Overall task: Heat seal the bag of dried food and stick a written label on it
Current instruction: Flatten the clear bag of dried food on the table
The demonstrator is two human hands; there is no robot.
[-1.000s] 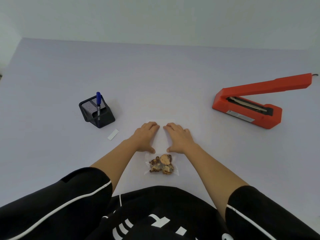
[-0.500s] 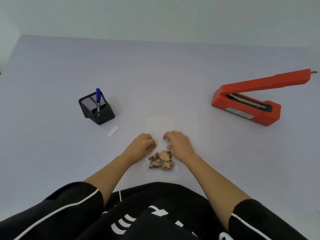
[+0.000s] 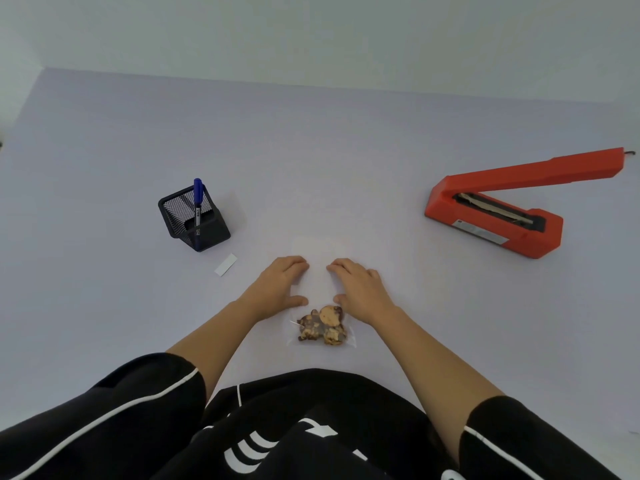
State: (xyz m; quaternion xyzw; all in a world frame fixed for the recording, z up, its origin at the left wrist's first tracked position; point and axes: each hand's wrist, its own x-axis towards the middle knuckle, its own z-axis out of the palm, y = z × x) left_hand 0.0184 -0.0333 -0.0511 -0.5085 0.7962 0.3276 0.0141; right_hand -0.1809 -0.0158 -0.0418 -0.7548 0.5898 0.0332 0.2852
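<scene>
One bag (image 3: 318,284) holds dried food (image 3: 323,325).

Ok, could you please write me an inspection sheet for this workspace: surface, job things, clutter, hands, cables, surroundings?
Surface: pale lilac table, plain.
Job's things: clear bag lying flat, with food bunched at its near end; red sealer on the right, arm raised; white label on the left; blue pen upright in a black mesh holder.
Clutter: nothing seen.
Hands: left hand and right hand press flat on the bag, just beyond the food.
Cables: dark stub at the sealer arm's far end, perhaps a cord; cannot tell.
Surroundings: plain pale wall behind the table.
</scene>
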